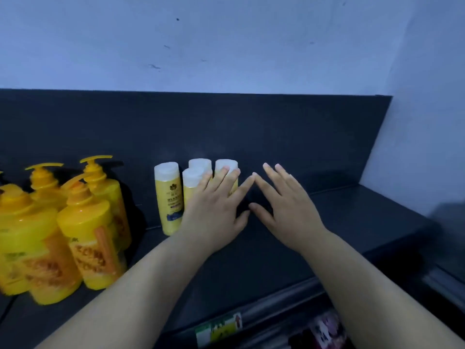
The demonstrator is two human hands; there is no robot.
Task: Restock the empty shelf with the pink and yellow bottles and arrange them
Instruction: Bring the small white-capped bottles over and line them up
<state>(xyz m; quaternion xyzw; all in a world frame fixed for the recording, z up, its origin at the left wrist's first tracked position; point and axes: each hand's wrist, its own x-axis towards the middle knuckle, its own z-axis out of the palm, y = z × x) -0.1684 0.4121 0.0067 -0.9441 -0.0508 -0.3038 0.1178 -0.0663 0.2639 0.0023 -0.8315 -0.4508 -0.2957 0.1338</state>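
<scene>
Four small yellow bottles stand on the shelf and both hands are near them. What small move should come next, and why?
Probably draw both hands back to fetch more bottles. The left hand lies flat against the small yellow bottles, the right hand is open and empty, and the shelf to their right is bare. No pink bottle is on it yet.

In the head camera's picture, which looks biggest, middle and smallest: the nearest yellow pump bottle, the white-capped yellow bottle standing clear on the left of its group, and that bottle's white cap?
1. Nearest pump bottle, though being closer to the camera inflates it.
2. White-capped yellow bottle.
3. Its white cap, just the bottle's top part.
</scene>
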